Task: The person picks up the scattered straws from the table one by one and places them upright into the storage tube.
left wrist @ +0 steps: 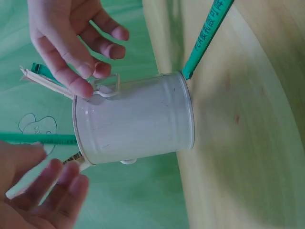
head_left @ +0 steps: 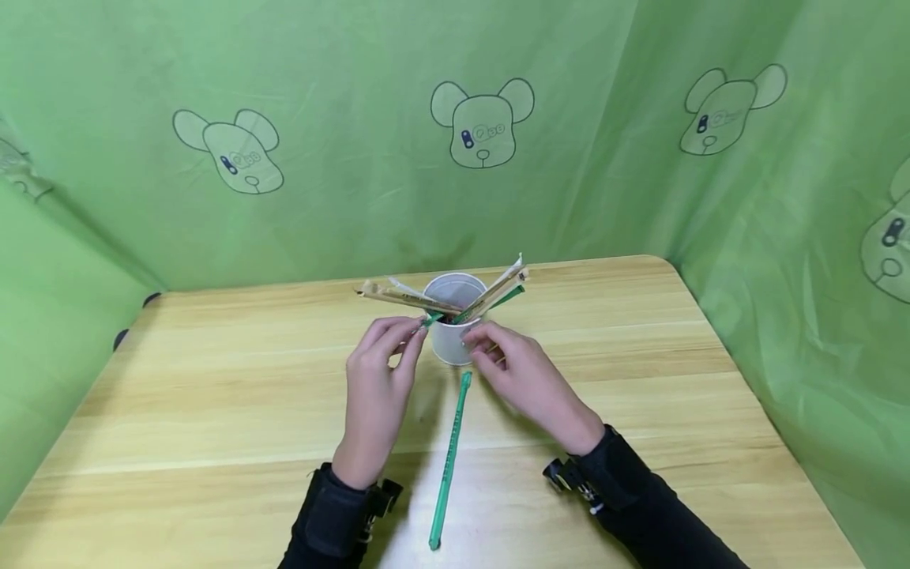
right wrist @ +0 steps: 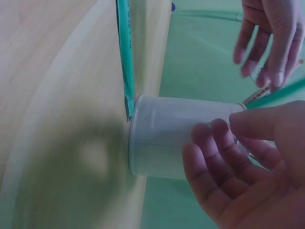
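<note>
A white metal cup (head_left: 449, 344) with small side handles stands upright near the table's far edge, holding several wrapped straws. Brown-wrapped straws (head_left: 398, 297) lean left, and more straws (head_left: 498, 291) lean right. At the cup's left rim, my left hand (head_left: 377, 367) pinches a green straw (left wrist: 52, 139) between thumb and fingertip. My right hand (head_left: 522, 379) is beside the cup's right front, fingers loosely bent with nothing between them; I cannot tell whether they touch the cup. Another green-wrapped straw (head_left: 450, 462) with printed lettering lies on the table in front of the cup.
The wooden table (head_left: 213, 411) has a rounded far right corner. Green cloth (head_left: 355, 205) printed with bear-head outlines hangs behind and at both sides. Dark wrist cameras (head_left: 572, 478) are strapped over black sleeves.
</note>
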Demonstrator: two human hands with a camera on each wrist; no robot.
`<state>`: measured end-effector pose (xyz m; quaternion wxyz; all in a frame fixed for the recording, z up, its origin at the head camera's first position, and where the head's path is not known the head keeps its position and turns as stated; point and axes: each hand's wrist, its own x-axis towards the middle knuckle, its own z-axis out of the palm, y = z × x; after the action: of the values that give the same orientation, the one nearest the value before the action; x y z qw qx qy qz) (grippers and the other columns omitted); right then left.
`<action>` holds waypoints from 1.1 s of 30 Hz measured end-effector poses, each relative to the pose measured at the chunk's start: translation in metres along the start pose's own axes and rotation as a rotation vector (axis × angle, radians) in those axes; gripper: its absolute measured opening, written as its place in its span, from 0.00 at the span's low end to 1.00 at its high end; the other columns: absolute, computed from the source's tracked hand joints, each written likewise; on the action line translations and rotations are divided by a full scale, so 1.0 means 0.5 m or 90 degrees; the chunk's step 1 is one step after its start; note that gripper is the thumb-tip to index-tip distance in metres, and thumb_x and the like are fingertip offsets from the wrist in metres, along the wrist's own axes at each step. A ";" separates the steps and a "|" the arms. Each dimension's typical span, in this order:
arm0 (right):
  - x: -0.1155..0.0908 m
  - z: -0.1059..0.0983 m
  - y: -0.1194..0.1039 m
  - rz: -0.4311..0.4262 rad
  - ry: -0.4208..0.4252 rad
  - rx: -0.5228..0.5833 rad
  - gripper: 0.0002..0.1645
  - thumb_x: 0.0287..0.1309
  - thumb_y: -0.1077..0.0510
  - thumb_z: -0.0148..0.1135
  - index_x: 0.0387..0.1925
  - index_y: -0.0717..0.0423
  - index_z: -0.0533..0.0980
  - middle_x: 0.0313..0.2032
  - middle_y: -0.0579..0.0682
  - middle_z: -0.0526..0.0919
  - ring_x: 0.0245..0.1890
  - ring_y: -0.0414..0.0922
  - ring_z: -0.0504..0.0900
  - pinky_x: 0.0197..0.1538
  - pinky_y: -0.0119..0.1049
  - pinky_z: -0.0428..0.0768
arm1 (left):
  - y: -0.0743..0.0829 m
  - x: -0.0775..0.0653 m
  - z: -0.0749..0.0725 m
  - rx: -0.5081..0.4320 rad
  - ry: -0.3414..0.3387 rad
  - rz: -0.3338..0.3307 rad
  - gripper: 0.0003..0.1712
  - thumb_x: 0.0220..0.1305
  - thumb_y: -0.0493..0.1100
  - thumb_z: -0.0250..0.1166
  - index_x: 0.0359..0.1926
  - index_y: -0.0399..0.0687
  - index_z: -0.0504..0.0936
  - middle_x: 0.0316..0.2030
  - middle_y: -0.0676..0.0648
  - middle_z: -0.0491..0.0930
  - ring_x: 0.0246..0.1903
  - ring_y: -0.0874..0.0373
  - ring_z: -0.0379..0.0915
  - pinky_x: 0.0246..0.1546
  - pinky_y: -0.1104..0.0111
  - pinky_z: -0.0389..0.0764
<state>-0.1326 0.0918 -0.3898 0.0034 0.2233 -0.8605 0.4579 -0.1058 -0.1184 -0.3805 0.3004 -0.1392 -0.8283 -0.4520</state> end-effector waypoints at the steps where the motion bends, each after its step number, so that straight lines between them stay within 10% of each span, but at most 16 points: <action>1: 0.000 0.000 0.001 0.001 0.000 -0.001 0.14 0.74 0.65 0.63 0.58 0.58 0.82 0.46 0.52 0.87 0.45 0.43 0.85 0.51 0.41 0.84 | -0.001 0.001 -0.001 0.004 -0.012 -0.014 0.10 0.72 0.33 0.70 0.52 0.37 0.90 0.46 0.44 0.86 0.43 0.57 0.85 0.45 0.71 0.85; 10: -0.009 0.013 0.014 0.033 -0.076 -0.025 0.12 0.77 0.61 0.63 0.56 0.56 0.83 0.30 0.45 0.81 0.28 0.40 0.76 0.33 0.36 0.77 | -0.007 0.004 -0.007 0.053 -0.105 -0.093 0.07 0.74 0.35 0.70 0.48 0.38 0.91 0.41 0.44 0.88 0.38 0.54 0.86 0.38 0.65 0.87; 19: -0.020 0.051 0.024 0.025 -0.195 -0.090 0.10 0.77 0.55 0.63 0.47 0.52 0.88 0.37 0.38 0.86 0.36 0.36 0.80 0.47 0.38 0.81 | -0.013 -0.001 -0.010 0.076 -0.136 -0.121 0.07 0.75 0.37 0.69 0.47 0.40 0.91 0.39 0.46 0.89 0.35 0.53 0.86 0.38 0.62 0.88; 27: -0.024 0.050 0.027 0.039 -0.140 -0.155 0.12 0.67 0.58 0.72 0.27 0.48 0.81 0.28 0.42 0.76 0.33 0.41 0.73 0.39 0.38 0.75 | -0.014 -0.001 -0.006 0.083 -0.155 -0.139 0.07 0.75 0.38 0.69 0.47 0.41 0.91 0.38 0.48 0.89 0.34 0.54 0.85 0.37 0.60 0.86; 33: -0.025 0.050 0.019 0.106 -0.112 -0.166 0.08 0.64 0.67 0.72 0.34 0.54 0.80 0.31 0.47 0.76 0.34 0.45 0.73 0.39 0.40 0.75 | -0.015 -0.003 -0.005 0.096 -0.163 -0.151 0.07 0.75 0.39 0.69 0.46 0.42 0.91 0.37 0.49 0.89 0.33 0.55 0.84 0.35 0.60 0.85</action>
<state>-0.1198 0.0814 -0.4142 -0.0807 0.1883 -0.9252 0.3195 -0.1075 -0.1246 -0.3850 0.1468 -0.0744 -0.9019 -0.3993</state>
